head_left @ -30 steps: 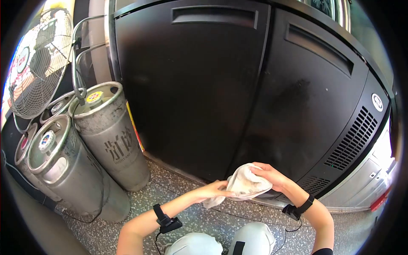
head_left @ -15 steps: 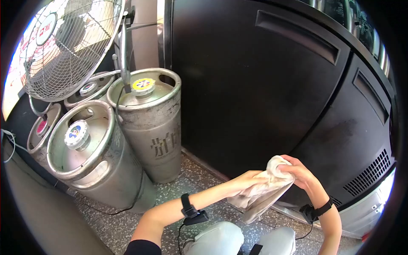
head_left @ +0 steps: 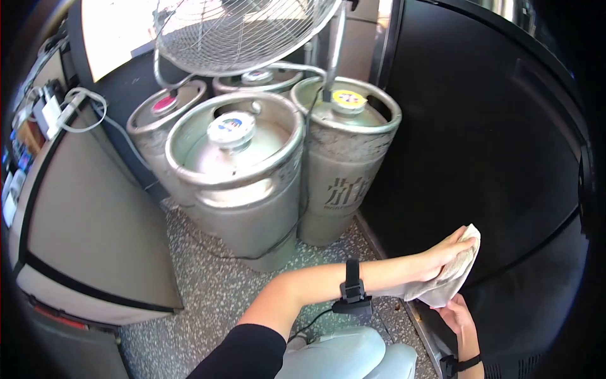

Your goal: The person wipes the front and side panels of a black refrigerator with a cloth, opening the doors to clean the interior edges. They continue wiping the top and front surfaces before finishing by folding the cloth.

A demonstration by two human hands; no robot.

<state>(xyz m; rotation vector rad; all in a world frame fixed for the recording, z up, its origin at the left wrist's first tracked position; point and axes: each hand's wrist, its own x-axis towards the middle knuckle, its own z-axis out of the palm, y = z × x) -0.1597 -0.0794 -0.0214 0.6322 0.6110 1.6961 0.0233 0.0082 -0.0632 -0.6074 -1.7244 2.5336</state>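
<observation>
A whitish, stained cloth (head_left: 451, 278) is stretched between my two hands, close in front of the black cabinet door (head_left: 480, 145). My left hand (head_left: 445, 254) grips its upper part, fingers closed over the folded fabric. Lower down, my right hand (head_left: 457, 314) pinches the cloth's bottom corner between thumb and fingers. A strap with a small black device (head_left: 353, 297) sits on my left forearm, and a similar strap (head_left: 464, 364) is on my right wrist.
Several metal kegs stand to the left, among them one with a blue-white cap (head_left: 237, 208) and one with a yellow cap (head_left: 341, 158). A wire fan (head_left: 246, 38) hangs over them. At far left is a grey cabinet (head_left: 107, 221) with cables (head_left: 79, 104) on top. The floor (head_left: 189, 316) is speckled.
The view has swung left, so the kegs sit further right in it. The cloth, bunched between both hands before, now hangs more spread out, with my right hand lowered to its bottom corner.
</observation>
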